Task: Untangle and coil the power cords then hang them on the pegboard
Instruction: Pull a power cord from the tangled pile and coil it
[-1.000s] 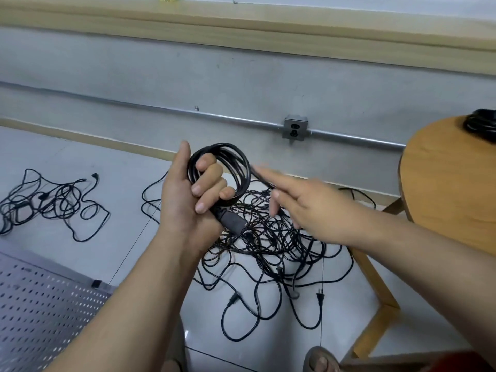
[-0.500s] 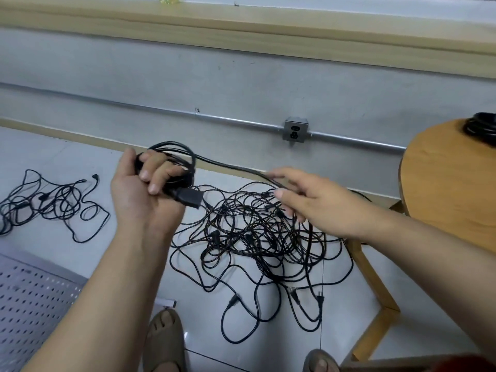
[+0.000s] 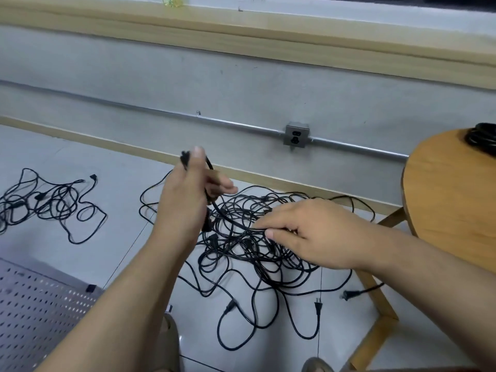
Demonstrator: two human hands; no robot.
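1. My R hand (image 3: 303, 232) dropped lower vs. before, fingers pinching one strand (image 3: 233, 221) over the floor tangle (image 3: 241, 253).
2. L hand (image 3: 185, 202) grips the coiled cord (image 3: 210, 167) (mostly hidden), raised above it.
3. Pegboard (image 3: 40, 304) lies bottom-left.

Round wooden table (image 3: 451, 200) at right, metal outlet box (image 3: 296, 136) on wall conduit (image 3: 362, 150), tiled floor (image 3: 115, 157)

Matt black rubbery cords (image 3: 255, 237) lie on glossy floor tiles (image 3: 128, 205), beside a smooth wooden table (image 3: 451, 200) and perforated metal pegboard (image 3: 40, 312).
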